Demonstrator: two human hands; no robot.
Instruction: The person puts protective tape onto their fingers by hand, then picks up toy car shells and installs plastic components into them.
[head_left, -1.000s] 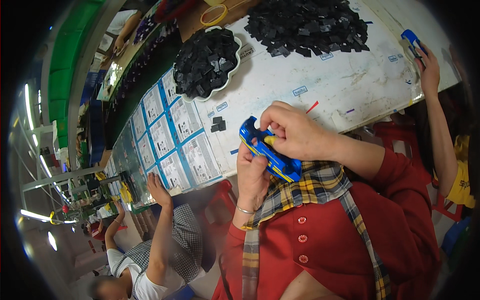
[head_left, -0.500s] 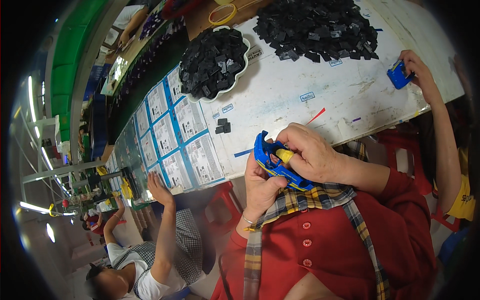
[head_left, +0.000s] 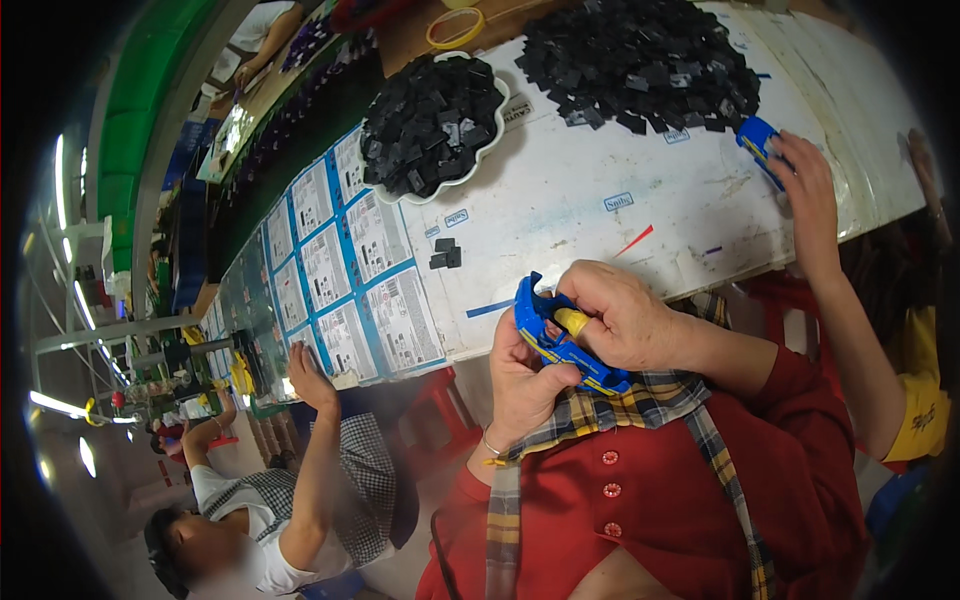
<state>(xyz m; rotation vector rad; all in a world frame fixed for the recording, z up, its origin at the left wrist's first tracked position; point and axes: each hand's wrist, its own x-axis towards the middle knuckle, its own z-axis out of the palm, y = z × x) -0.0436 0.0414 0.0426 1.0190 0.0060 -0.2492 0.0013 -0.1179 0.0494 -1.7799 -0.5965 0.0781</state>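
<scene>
A blue plastic toy car body point(head_left: 588, 371) with yellow markings is held in front of my chest, below the table's near edge. My left hand point(head_left: 525, 385) wraps round its left and near side, thumb along the side facing me. From the right, my right hand point(head_left: 625, 318) reaches into its open part with curled fingers pressed against it. A yellow finger cover point(head_left: 571, 320) shows on one digit of this hand. The fingertips inside the shell are partly hidden, so any small part between them cannot be made out.
Black plastic pieces fill a white scalloped bowl point(head_left: 500, 122), with a larger pile point(head_left: 640, 65) beyond. Several loose black pieces point(head_left: 446, 254) lie on the white tabletop point(head_left: 540, 225). At right a co-worker's hand point(head_left: 805, 185) holds another blue body point(head_left: 758, 138); another person's hand point(head_left: 312, 378) rests at left.
My hands keep hold of the blue body, which has shifted slightly down. The co-worker's hand at right has moved left with its blue body, toward the black pile.
</scene>
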